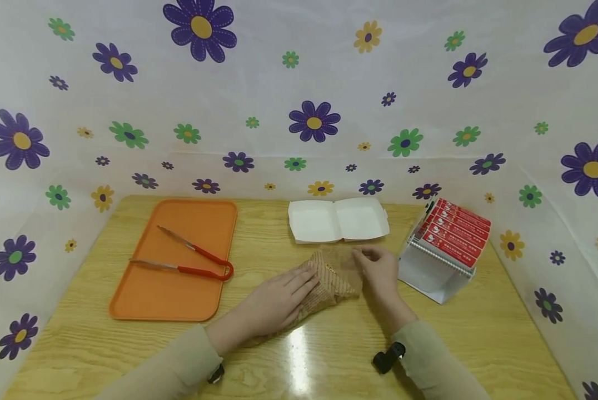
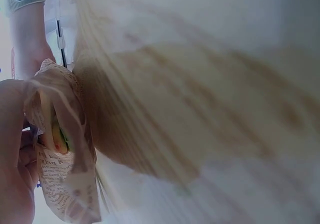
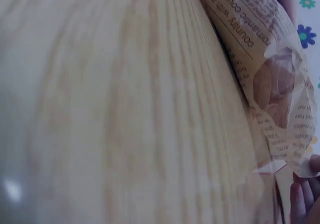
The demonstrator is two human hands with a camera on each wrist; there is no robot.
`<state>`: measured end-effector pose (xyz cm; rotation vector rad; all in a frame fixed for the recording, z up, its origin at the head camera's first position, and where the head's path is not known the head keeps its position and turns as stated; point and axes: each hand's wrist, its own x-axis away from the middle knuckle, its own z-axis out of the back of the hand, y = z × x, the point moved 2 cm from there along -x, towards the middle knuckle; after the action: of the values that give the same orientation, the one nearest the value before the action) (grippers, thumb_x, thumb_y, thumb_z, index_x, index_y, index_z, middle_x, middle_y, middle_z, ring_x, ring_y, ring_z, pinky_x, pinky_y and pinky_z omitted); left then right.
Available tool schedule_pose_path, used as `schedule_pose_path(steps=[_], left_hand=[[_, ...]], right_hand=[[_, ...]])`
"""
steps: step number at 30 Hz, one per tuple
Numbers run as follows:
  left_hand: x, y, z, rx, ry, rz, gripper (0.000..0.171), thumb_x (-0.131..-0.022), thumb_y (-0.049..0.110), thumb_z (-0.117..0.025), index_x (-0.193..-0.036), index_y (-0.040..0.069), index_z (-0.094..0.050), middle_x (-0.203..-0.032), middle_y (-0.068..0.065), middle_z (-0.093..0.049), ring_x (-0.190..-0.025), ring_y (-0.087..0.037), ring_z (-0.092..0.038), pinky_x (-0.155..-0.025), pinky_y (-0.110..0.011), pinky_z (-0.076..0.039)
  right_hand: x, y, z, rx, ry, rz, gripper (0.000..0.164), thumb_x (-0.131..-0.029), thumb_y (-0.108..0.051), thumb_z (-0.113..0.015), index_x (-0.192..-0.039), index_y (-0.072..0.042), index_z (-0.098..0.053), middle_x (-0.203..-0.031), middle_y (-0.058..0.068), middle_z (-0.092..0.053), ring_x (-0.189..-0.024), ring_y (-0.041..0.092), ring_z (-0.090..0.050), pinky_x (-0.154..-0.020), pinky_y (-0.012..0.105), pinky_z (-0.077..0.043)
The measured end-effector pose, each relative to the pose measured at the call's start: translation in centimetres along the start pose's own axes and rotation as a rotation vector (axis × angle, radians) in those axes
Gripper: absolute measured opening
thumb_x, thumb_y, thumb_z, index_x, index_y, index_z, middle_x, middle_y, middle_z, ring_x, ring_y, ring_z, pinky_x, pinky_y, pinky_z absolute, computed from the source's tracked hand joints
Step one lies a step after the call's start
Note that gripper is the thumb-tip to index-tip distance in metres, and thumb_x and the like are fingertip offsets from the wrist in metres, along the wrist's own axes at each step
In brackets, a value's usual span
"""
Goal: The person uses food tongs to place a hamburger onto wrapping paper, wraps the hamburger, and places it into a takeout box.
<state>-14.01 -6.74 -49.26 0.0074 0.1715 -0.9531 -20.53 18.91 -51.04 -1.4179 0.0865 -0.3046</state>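
Note:
A sandwich wrapped in brown printed paper [image 1: 324,283] lies slantwise on the table. My left hand [image 1: 274,300] holds it from above, fingers laid along the paper; the thumb is hidden in the head view. In the left wrist view, a bread-like edge and some green filling [image 2: 61,136] show at the wrapper's gaping end. At the other end, the thumb and fingers of my right hand [image 1: 381,269] pinch the loose paper flap [image 1: 349,264]. The right wrist view shows that paper [image 3: 250,29] printed with words, with fingertips [image 3: 314,165] on its edge.
An open white box [image 1: 314,222] stands just beyond the wrapper. On the left, red-handled tongs [image 1: 199,269] lie across an orange tray [image 1: 179,305]. To the right is a stand [image 1: 431,280] carrying red printed strips [image 1: 454,233]. A flowered cloth [image 1: 259,83] hangs behind.

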Motion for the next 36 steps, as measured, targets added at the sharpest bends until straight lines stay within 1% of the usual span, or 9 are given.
schedule_pose_path(steps=[4,7,11,15,18,22,27,32,36], left_hand=[[0.0,0.1,0.1,0.003,0.009,-0.004,0.063,-0.107,0.034,-0.057,-0.160,0.003,-0.044,-0.167,-0.015,-0.045,-0.157,-0.028,-0.042,-0.130,-0.039,-0.036],[0.0,0.1,0.1,0.000,0.017,-0.006,0.063,-0.107,0.034,-0.058,-0.160,0.002,-0.045,-0.166,-0.015,-0.046,-0.157,-0.028,-0.043,-0.130,-0.040,-0.037],[0.0,0.1,0.1,-0.013,0.029,-0.009,0.063,-0.106,0.034,-0.059,-0.159,0.002,-0.047,-0.165,-0.015,-0.047,-0.155,-0.028,-0.045,-0.129,-0.039,-0.038],[0.0,0.1,0.0,-0.016,0.046,-0.007,0.064,-0.105,0.034,-0.060,-0.159,0.003,-0.047,-0.164,-0.015,-0.049,-0.154,-0.027,-0.047,-0.129,-0.039,-0.038],[-0.1,0.1,-0.1,-0.023,0.058,-0.007,0.064,-0.104,0.033,-0.061,-0.159,0.003,-0.047,-0.164,-0.014,-0.050,-0.153,-0.027,-0.048,-0.129,-0.039,-0.039],[-0.1,0.1,-0.2,-0.032,0.057,-0.006,0.065,-0.104,0.034,-0.061,-0.159,0.003,-0.047,-0.164,-0.013,-0.050,-0.153,-0.026,-0.048,-0.129,-0.039,-0.038],[0.0,0.2,-0.3,-0.037,0.030,0.001,0.064,-0.106,0.036,-0.059,-0.160,0.003,-0.046,-0.166,-0.013,-0.048,-0.155,-0.027,-0.045,-0.130,-0.040,-0.036],[0.0,0.1,-0.1,-0.020,0.019,0.013,0.061,-0.108,0.036,-0.057,-0.159,0.004,-0.048,-0.165,-0.013,-0.048,-0.155,-0.027,-0.045,-0.131,-0.043,-0.035],[0.1,0.1,-0.1,0.012,-0.011,0.031,0.062,-0.109,0.036,-0.054,-0.160,0.004,-0.045,-0.168,-0.013,-0.043,-0.158,-0.028,-0.041,-0.132,-0.044,-0.033]], right_hand=[[0.6,-0.8,0.1,0.182,0.042,0.167,0.014,-0.094,-0.008,-0.081,-0.104,0.001,-0.082,-0.095,0.011,-0.081,-0.077,-0.004,-0.065,-0.070,0.011,-0.055],[1.3,-1.8,0.0,0.280,0.058,0.297,0.010,-0.091,-0.007,-0.083,-0.100,-0.002,-0.084,-0.097,0.016,-0.082,-0.076,-0.004,-0.066,-0.069,0.008,-0.052],[2.6,-3.0,-0.6,0.334,0.029,0.491,0.011,-0.086,0.001,-0.084,-0.097,-0.001,-0.085,-0.094,0.015,-0.083,-0.079,0.012,-0.075,-0.071,0.013,-0.059],[4.0,-3.6,-1.2,0.407,0.005,0.704,0.013,-0.083,0.004,-0.085,-0.095,0.000,-0.084,-0.092,0.014,-0.083,-0.080,0.027,-0.080,-0.072,0.033,-0.067],[5.0,-3.7,-1.7,0.511,0.018,0.862,0.011,-0.082,0.003,-0.085,-0.092,-0.001,-0.084,-0.088,0.013,-0.083,-0.075,0.026,-0.080,-0.066,0.039,-0.067],[6.1,-3.7,-2.4,0.618,0.030,1.032,0.012,-0.080,0.001,-0.086,-0.091,-0.003,-0.084,-0.084,0.010,-0.082,-0.071,0.021,-0.079,-0.062,0.035,-0.065],[7.1,-3.5,-3.3,0.667,-0.017,1.126,0.015,-0.077,-0.001,-0.090,-0.090,-0.004,-0.084,-0.084,0.008,-0.083,-0.075,0.021,-0.080,-0.066,0.033,-0.066],[7.5,-2.9,-3.6,0.686,-0.067,1.105,0.018,-0.077,-0.005,-0.093,-0.094,-0.005,-0.085,-0.092,0.008,-0.084,-0.084,0.022,-0.081,-0.074,0.034,-0.067],[7.6,-2.3,-3.3,0.662,-0.122,1.090,0.020,-0.078,0.000,-0.089,-0.097,-0.004,-0.085,-0.098,0.009,-0.084,-0.089,0.023,-0.081,-0.078,0.035,-0.067]])
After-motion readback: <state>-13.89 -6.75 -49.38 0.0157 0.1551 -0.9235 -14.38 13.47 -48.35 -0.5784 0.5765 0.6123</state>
